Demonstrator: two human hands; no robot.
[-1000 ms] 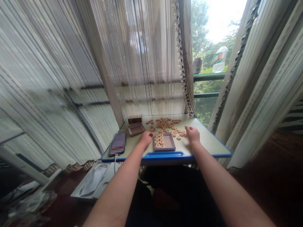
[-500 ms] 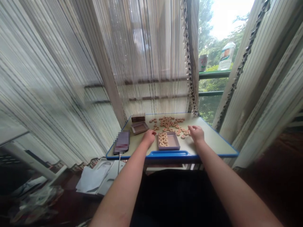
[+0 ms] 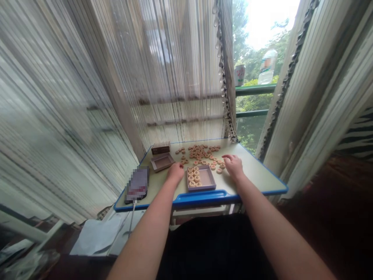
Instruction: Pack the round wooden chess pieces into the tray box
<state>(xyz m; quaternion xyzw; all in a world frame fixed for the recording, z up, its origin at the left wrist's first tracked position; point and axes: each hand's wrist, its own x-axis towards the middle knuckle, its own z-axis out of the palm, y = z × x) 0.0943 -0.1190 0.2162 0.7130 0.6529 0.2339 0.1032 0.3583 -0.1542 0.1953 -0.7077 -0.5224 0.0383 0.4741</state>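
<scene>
Round wooden Chinese chess pieces [image 3: 201, 152] with marked faces lie loose over the far middle of the table. In front of them is a shallow mauve box [image 3: 215, 187], with several pieces [image 3: 194, 175] in rows along its left side; its right side shows bare floor. My left hand [image 3: 175, 173] rests just left of this box, fingers curled together, and what they hold, if anything, is hidden. To the right of the box, my right hand [image 3: 234, 166] has its fingers apart above the table, close to a loose piece [image 3: 222, 166].
The small table [image 3: 256, 177] has a blue edge and a blue front tray [image 3: 201, 196]. A second shallow box [image 3: 162, 161] and a brown box [image 3: 161, 148] stand back left. A phone [image 3: 137, 184] with a cable lies at the left edge. String curtains [image 3: 175, 70] hang behind.
The whole view has shifted, so the table appears slightly further left and larger. My right hand's fingers look a little more spread. My left hand stays beside the box, fingers still curled.
</scene>
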